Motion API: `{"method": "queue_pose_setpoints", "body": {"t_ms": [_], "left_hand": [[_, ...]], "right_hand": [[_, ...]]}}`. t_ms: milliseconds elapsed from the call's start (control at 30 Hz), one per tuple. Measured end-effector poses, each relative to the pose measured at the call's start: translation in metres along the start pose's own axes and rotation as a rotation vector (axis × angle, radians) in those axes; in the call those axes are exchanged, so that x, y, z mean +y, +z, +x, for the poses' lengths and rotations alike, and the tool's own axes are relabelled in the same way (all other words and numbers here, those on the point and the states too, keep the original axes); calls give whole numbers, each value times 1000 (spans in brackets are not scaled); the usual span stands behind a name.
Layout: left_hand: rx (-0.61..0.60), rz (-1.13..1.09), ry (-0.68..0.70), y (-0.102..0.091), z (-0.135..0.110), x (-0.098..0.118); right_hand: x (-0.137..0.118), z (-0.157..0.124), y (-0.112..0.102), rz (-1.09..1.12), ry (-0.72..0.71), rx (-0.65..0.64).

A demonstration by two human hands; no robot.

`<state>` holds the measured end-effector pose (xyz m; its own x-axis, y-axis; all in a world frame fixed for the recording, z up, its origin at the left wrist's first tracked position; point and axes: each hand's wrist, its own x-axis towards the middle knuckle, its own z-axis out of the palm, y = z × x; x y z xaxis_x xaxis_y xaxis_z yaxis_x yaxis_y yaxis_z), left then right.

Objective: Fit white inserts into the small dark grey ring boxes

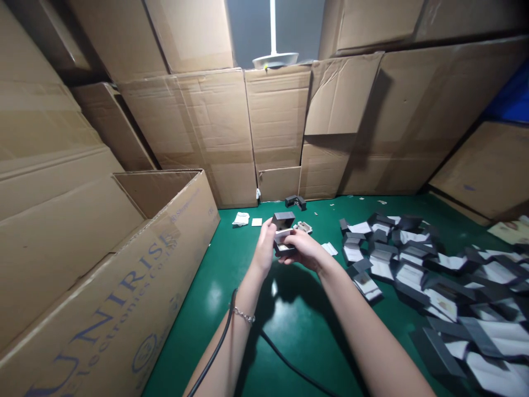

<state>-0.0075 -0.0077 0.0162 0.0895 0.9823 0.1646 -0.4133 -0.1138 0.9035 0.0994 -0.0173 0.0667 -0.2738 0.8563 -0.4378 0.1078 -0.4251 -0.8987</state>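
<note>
Gripping small dark-grey box [283, 221] w/ left hand [264, 249] & right hand [301, 248], both clamped on it, close together; white insert [282, 235] inside, maybe card.

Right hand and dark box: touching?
Touching: the head view shows the right hand closed around the lower front of the dark box, with no gap.
</note>
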Motion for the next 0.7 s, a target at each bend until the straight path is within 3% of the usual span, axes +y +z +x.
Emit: {"method": "queue_pose_setpoints", "body": {"t_ms": [67,267,500,700], "left_hand": [[-40,82,-9,1,-2,7],[-9,154,-137,4,-6,20],[55,313,-169,-4,-1,11],[74,260,-147,0,-3,9]], "right_hand": [[2,3,-2,11,4,-1],[9,11,0,-86,17,19],[6,3,2,-321,47,34],[1,-4,-2,-461,58,71]]}}
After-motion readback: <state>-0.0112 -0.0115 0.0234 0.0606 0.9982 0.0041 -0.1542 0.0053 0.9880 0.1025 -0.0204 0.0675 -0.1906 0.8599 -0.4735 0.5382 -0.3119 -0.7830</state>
